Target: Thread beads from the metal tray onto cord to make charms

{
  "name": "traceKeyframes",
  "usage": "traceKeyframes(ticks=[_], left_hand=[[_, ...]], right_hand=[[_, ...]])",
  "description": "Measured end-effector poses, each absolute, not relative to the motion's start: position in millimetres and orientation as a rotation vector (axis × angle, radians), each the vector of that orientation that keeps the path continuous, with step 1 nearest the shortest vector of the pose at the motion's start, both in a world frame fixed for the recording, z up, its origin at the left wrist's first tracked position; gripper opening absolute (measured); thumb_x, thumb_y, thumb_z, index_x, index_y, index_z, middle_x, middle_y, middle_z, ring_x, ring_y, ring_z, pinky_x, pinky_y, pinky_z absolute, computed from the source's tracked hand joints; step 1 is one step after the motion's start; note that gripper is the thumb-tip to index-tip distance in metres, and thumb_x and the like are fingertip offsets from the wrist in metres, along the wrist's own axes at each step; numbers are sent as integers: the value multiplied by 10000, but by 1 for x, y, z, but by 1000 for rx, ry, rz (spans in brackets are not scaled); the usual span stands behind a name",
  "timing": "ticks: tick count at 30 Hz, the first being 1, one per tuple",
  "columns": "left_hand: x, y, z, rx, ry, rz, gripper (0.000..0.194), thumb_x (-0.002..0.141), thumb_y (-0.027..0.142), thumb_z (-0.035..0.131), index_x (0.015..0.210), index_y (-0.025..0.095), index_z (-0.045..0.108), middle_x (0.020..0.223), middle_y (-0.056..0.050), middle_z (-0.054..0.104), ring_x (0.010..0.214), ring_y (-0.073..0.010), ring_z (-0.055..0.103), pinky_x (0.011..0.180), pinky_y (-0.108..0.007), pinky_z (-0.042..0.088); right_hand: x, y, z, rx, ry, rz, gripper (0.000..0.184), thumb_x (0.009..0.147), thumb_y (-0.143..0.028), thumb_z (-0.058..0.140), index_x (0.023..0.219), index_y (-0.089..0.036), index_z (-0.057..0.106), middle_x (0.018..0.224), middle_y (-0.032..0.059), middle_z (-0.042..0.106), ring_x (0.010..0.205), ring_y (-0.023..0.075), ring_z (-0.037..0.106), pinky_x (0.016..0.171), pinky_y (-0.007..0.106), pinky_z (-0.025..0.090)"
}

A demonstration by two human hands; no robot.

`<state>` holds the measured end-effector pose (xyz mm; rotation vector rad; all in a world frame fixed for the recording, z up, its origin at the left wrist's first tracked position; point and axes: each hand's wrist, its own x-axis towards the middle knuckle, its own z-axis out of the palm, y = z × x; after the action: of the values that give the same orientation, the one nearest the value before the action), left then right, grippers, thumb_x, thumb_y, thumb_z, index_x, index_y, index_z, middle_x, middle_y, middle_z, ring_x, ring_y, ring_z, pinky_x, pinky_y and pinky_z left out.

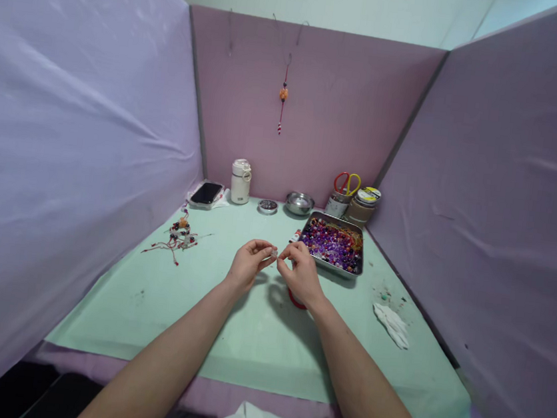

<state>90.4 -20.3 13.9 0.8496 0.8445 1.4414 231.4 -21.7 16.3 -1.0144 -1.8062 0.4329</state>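
Over the middle of the table my left hand (248,262) pinches a small clear bead (274,253) between thumb and fingertips. My right hand (300,273) meets it from the other side, thumb and forefinger pressed together right beside the bead; whatever they grip is too small to make out. Under my right wrist a red curved thing (297,300) shows, mostly hidden by the hand. Just beyond the right hand stands a metal tray (336,269) full of purple, red and dark beads (332,242).
Beaded strings (182,235) lie at the left. Along the back stand a phone (207,193), a white bottle (240,183), a small round dish (267,206), a metal bowl (300,203) and scissors (346,183) in a jar. A beaded pendant (284,94) hangs behind; a white cloth (392,325) lies right.
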Motion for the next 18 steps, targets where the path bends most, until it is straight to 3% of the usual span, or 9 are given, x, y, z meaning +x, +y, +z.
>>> traceKeyframes(ticks=[18], left_hand=[[92,-21,16,812,855,1432,224,627,221,753,755,145,586,761,-32,668,713,-109,627,812,-320,531]], right_hand=[[233,-21,20,-1051,-1748,604,52,708,-174,523,669,-204,542,818,26,506,795,167,505,599,260,397]])
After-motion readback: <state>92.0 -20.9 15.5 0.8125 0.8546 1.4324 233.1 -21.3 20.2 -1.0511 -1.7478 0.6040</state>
